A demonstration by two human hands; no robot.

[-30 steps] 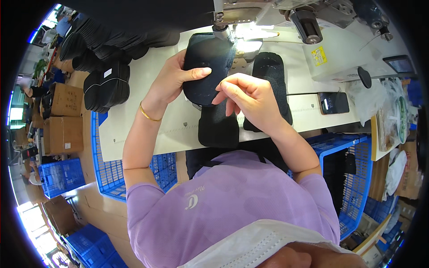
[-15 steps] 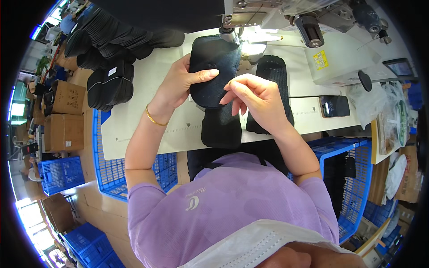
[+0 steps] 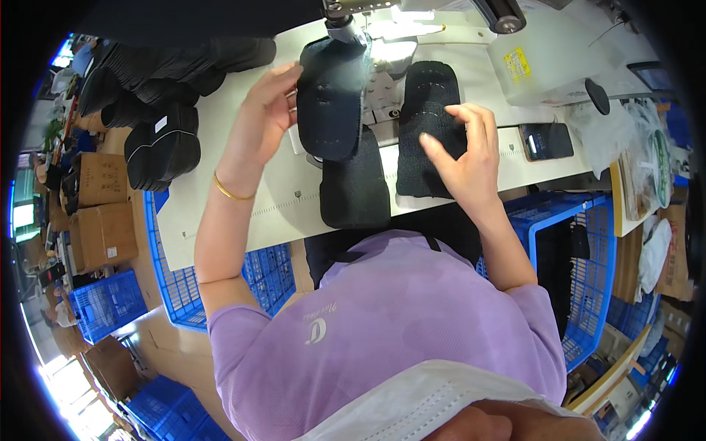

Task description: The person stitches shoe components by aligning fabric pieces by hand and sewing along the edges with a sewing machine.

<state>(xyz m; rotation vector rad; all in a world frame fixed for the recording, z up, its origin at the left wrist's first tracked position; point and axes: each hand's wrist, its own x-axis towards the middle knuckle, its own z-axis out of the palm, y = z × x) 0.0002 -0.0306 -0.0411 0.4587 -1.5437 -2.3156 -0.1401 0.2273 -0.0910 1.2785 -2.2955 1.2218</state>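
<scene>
Left hand (image 3: 266, 110) grips the edge of a dark fabric piece (image 3: 331, 99) under the sewing machine (image 3: 353, 15) on the bench (image 3: 220, 198). Right hand (image 3: 463, 158), fingers spread, rests flat on a second black piece (image 3: 426, 110) just beside it.

Around the sewing station, from where I watch

I see blue plastic crates (image 3: 566, 250) under and beside the white table (image 3: 220, 213), brown cardboard boxes (image 3: 99, 235) stacked at the far left, a heap of dark finished pieces (image 3: 158, 151) on the table's left end, a phone (image 3: 546, 141) lying flat at its right, and a white sewing machine (image 3: 529, 62) at the back.
</scene>
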